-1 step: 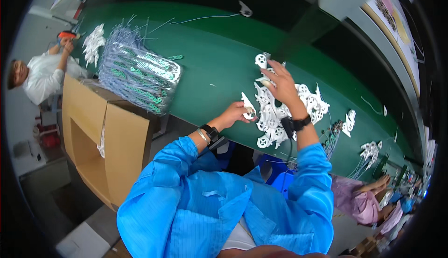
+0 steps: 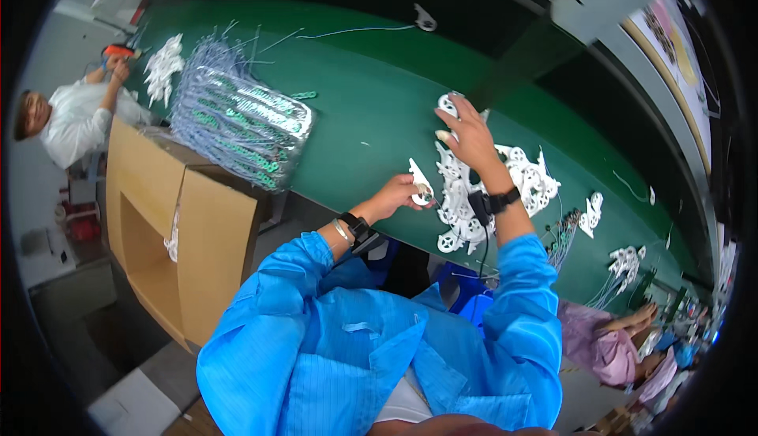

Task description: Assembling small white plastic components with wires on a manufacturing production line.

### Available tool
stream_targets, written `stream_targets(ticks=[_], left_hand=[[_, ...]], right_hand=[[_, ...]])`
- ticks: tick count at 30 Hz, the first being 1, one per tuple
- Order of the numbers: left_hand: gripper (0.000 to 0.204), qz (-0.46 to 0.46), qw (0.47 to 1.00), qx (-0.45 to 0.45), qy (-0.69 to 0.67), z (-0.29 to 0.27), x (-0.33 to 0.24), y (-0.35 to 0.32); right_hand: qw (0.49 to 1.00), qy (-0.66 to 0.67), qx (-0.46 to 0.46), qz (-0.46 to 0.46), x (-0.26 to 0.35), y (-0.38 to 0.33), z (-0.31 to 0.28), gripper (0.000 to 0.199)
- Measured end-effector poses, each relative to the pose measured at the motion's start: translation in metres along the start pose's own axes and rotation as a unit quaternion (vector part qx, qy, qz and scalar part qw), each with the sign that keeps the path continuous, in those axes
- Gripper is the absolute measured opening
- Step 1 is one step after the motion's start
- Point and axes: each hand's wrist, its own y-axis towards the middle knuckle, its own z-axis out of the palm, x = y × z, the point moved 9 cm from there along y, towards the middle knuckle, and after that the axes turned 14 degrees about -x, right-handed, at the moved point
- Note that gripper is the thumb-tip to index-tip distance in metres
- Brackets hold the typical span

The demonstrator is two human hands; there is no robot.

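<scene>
My left hand (image 2: pixel 399 193) pinches a white plastic part (image 2: pixel 420 175) with a pointed arm and a round end, just left of a heap. My right hand (image 2: pixel 471 138) reaches over that heap of white plastic parts (image 2: pixel 454 213). Its fingers lie stretched over another white part (image 2: pixel 447 105) at the heap's far end, with the thumb apart from them. They touch or nearly touch that part, and cover much of it.
On the green table (image 2: pixel 359 97) at left lies a bundle of grey wires with green pieces (image 2: pixel 241 120). Smaller white clusters (image 2: pixel 164 69) lie beyond it, and others (image 2: pixel 626 261) at right. A cardboard box (image 2: pixel 213 254) stands at the near left. Co-workers sit at both ends.
My right hand has shifted slightly onto the white part at the heap's far end, covering more of it. My left hand keeps its hold. The view has moved a little.
</scene>
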Motion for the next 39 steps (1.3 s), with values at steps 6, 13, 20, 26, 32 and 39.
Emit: stream_targets(ticks=[6,13,20,26,32,39], left_hand=[[0.02,0.02,0.995,0.031,-0.094,-0.037,-0.029,-0.075],[0.023,0.061,0.981,0.039,-0.178,-0.089,-0.041,-0.105],[0.02,0.07,0.968,0.068,-0.231,-0.097,-0.048,-0.11],[0.02,0.059,0.972,-0.019,-0.225,-0.157,-0.018,-0.093],[0.023,0.068,0.975,-0.05,-0.204,-0.184,0.004,-0.072],[0.025,0.065,0.969,-0.017,-0.239,-0.187,0.013,-0.07]], right_hand=[[0.988,-0.143,0.045,0.042,-0.035,-0.015,0.075,0.052],[0.984,-0.111,0.1,0.095,0.018,0.093,0.102,0.031],[0.984,-0.121,0.064,0.114,-0.066,0.234,0.255,0.025],[0.975,-0.101,0.009,0.196,-0.012,0.307,0.269,0.036],[0.783,0.312,0.273,0.465,0.151,0.301,0.441,0.06],[0.842,0.331,0.355,0.236,0.298,0.352,0.498,0.064]])
